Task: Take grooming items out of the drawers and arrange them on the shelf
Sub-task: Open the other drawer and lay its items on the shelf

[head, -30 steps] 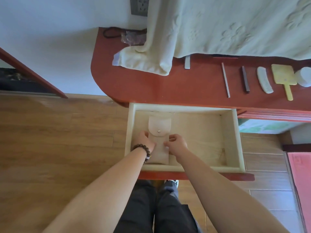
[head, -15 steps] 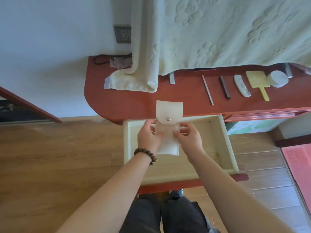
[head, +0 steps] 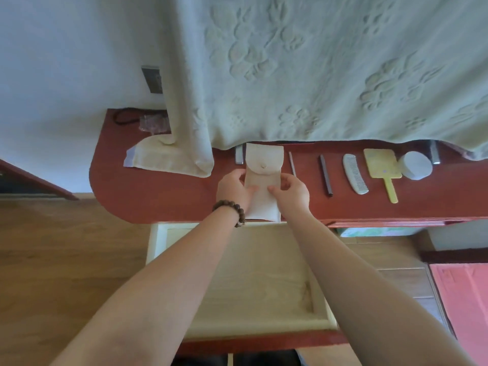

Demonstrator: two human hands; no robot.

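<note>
Head view: cream snap-flap pouch [head: 264,180] now up over the red shelf [head: 163,196], out of the open drawer [head: 253,281] — half a sec ago was just above the drawer's far edge, a sec ago lying flat inside it. Pinched both sides: left hand [head: 233,191] w/ bead bracelet [head: 231,208] clamped on left edge, right hand [head: 289,192] on right edge, thumbs on the front face. Flap end pointing toward the hanging towel [head: 317,70], bottom end near the shelf's front lip. Can't tell if touching the surface yet or just above it.

Meaning for task: lift-out done for this item, placing in progress. Drawer bottom looks bare where visible, though arms hide part of it — prob last item from this one.

Already lined up to the right: thin rod [head: 292,163], dark bar [head: 326,175], white comb [head: 355,174], yellow hand mirror [head: 383,169], white round jar [head: 416,165]. Small metal piece [head: 239,157] just left of the pouch's top. Pouch sits between that piece and the thin rod, very close to both — likely slot at the row's left end. Risk: nudging the rod when setting down.
</note>
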